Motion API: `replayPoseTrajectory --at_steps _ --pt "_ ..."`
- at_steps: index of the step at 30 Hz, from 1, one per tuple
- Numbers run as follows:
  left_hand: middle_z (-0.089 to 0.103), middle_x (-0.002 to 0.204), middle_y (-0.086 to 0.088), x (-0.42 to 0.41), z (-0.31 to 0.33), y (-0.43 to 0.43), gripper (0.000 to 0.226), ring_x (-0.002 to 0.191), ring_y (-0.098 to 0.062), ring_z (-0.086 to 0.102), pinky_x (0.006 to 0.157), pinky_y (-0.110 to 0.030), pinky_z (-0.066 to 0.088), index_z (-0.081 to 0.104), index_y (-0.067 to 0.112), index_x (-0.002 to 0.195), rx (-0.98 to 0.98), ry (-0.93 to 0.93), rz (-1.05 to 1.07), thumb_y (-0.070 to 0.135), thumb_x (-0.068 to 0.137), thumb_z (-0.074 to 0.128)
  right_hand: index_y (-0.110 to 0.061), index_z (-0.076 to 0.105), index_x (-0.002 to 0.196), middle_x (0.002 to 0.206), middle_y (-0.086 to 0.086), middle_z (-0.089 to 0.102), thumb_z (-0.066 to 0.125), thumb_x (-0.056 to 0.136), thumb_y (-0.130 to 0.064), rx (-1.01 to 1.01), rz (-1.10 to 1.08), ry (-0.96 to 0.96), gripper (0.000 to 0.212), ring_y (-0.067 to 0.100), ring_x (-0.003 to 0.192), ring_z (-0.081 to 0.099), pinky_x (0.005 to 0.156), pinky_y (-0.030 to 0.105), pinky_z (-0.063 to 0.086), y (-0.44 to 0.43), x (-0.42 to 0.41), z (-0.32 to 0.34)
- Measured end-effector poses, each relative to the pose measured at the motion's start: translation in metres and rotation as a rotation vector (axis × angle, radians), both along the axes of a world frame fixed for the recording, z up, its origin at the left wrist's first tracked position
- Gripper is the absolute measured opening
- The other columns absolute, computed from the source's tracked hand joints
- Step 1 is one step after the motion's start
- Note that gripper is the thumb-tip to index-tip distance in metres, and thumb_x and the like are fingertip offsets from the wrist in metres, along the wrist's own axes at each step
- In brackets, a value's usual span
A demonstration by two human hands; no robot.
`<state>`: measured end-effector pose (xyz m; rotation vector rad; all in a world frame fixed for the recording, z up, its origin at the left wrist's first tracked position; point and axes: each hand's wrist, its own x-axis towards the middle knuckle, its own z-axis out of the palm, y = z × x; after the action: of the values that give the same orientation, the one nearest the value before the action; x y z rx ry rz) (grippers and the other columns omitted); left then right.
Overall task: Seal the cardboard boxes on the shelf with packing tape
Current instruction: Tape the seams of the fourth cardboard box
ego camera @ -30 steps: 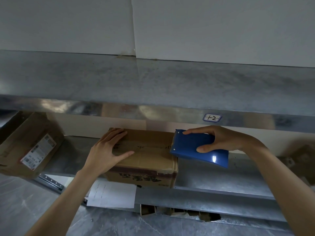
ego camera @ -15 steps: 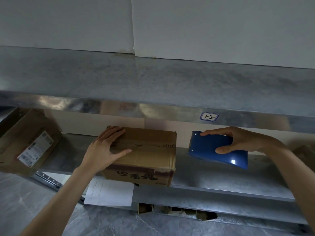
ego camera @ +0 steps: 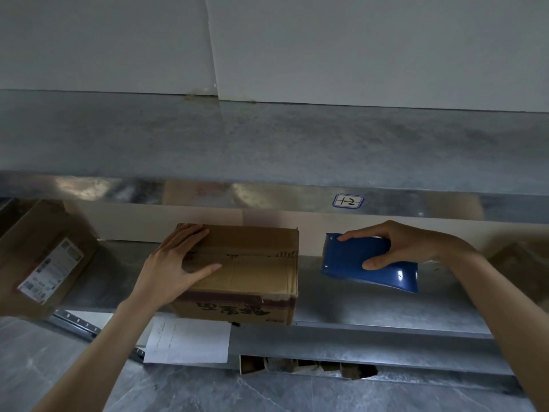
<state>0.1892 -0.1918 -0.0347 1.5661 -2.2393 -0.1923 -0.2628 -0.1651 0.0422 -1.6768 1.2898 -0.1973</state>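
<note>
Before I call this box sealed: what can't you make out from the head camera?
- Tape roll: hidden inside the blue tape dispenser and under the right hand.
- Top seam of the cardboard box: too dim to tell clear tape; left end covered by the left hand.
- Box at the right edge: cut off, dark.

You had bare shelf (ego camera: 371,304) open between the cardboard box (ego camera: 252,275) and the right-hand box (ego camera: 523,272); the upper shelf's edge (ego camera: 267,200) limited headroom above.

Glossy blue plastic tape dispenser (ego camera: 368,264)
</note>
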Motion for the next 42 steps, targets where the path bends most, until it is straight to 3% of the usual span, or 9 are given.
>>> replayPoseTrajectory --at_steps 10,16,23,29,32,35,38,40,42 --pt "0.045 0.151 0.007 -0.001 0.000 0.001 0.089 0.139 -0.019 0.041 0.105 -0.047 0.045 0.047 0.034 0.144 0.002 0.009 -0.004 0.086 0.072 0.044 -0.055 0.057 0.123 0.129 -0.037 0.050 0.082 0.077 -0.035 -0.125 0.029 0.122 0.056 -0.007 0.118 0.051 0.097 0.017 0.045 -0.010 0.045 -0.013" --pt "0.045 0.151 0.007 -0.001 -0.002 0.001 0.091 0.139 -0.020 0.042 0.104 -0.047 0.045 0.047 0.033 0.144 0.012 0.007 -0.004 0.089 0.072 0.041 -0.044 0.051 0.136 0.133 -0.013 0.057 0.079 0.078 -0.039 -0.199 0.036 0.370 0.065 0.015 0.114 0.055 0.097 0.038 0.048 -0.003 0.078 -0.026" --pt "0.045 0.151 0.010 -0.004 0.002 0.004 0.089 0.142 -0.014 0.036 0.105 -0.043 0.044 0.050 0.032 0.142 -0.015 0.014 -0.001 0.086 0.073 0.040 -0.046 0.034 0.145 0.143 0.004 0.051 0.073 0.082 -0.048 -0.199 -0.207 0.448 0.074 0.031 0.116 0.054 0.091 0.044 0.050 -0.001 0.067 -0.076" --pt "0.044 0.152 0.009 -0.003 0.002 0.005 0.090 0.143 -0.013 0.035 0.104 -0.041 0.044 0.049 0.030 0.144 -0.030 -0.007 -0.006 0.087 0.075 0.037 -0.053 0.014 0.146 0.155 0.002 0.034 0.066 0.092 -0.025 -0.068 -0.249 0.321 0.080 0.030 0.126 0.047 0.097 0.036 0.048 0.018 0.057 -0.128" --pt "0.044 0.152 0.009 -0.002 0.000 0.003 0.089 0.144 -0.014 0.034 0.103 -0.041 0.045 0.050 0.030 0.143 -0.039 0.001 -0.010 0.086 0.076 0.038 -0.053 0.007 0.146 0.159 0.000 0.024 0.064 0.092 -0.015 -0.088 -0.297 0.302 0.087 0.030 0.128 0.044 0.089 0.030 0.044 0.025 0.060 -0.146" --pt "0.043 0.152 0.010 -0.001 -0.002 0.002 0.088 0.145 -0.013 0.032 0.104 -0.042 0.046 0.050 0.031 0.143 -0.032 -0.003 -0.004 0.086 0.075 0.040 -0.051 0.007 0.148 0.154 0.008 0.031 0.062 0.092 -0.010 -0.105 -0.346 0.290 0.088 0.030 0.114 0.052 0.079 0.032 0.048 0.030 0.066 -0.157" --pt "0.044 0.152 0.009 -0.001 -0.003 0.002 0.088 0.145 -0.014 0.032 0.102 -0.041 0.046 0.050 0.030 0.143 -0.045 -0.009 -0.011 0.086 0.076 0.040 -0.059 0.000 0.141 0.134 0.022 0.053 0.061 0.093 -0.012 -0.135 -0.369 0.332 0.091 0.039 0.098 0.062 0.078 0.046 0.056 0.033 0.070 -0.164" --pt "0.044 0.152 0.009 -0.001 -0.004 0.001 0.087 0.145 -0.013 0.032 0.102 -0.040 0.047 0.051 0.030 0.143 -0.046 0.000 -0.009 0.086 0.076 0.040 -0.056 -0.002 0.143 0.131 0.024 0.055 0.061 0.094 -0.013 -0.147 -0.391 0.333 0.091 0.041 0.099 0.062 0.080 0.048 0.056 0.036 0.074 -0.165" --pt "0.043 0.152 0.009 -0.001 -0.005 0.002 0.088 0.145 -0.014 0.031 0.103 -0.041 0.046 0.050 0.030 0.143 -0.040 0.009 -0.009 0.086 0.076 0.040 -0.045 0.003 0.151 0.148 0.018 0.040 0.064 0.093 -0.017 -0.153 -0.411 0.315 0.089 0.039 0.114 0.056 0.086 0.042 0.055 0.035 0.077 -0.165"
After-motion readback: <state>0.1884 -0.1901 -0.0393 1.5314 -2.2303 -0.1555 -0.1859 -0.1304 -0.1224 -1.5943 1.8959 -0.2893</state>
